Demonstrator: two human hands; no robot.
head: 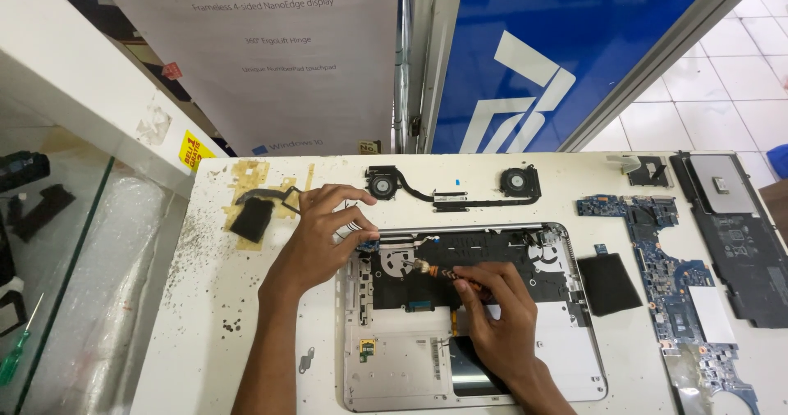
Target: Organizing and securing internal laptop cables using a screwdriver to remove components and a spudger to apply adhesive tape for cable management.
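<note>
An opened silver laptop base [566,357] lies on the white worktable [205,300], its black inner panel exposed. My left hand [324,238] rests at the base's top left corner, fingers pinching a small blue part with thin wires [367,241]. My right hand [497,316] grips a small screwdriver with an orange and black handle [439,272], its tip pointing left onto the black panel near the upper middle.
A twin-fan heat pipe assembly [451,187] lies beyond the laptop. A blue motherboard [677,288], a black pad [607,284] and a dark flat battery [743,243] sit to the right. A black part on yellow tape [250,218] lies left. A glass case holds a green screwdriver [16,349].
</note>
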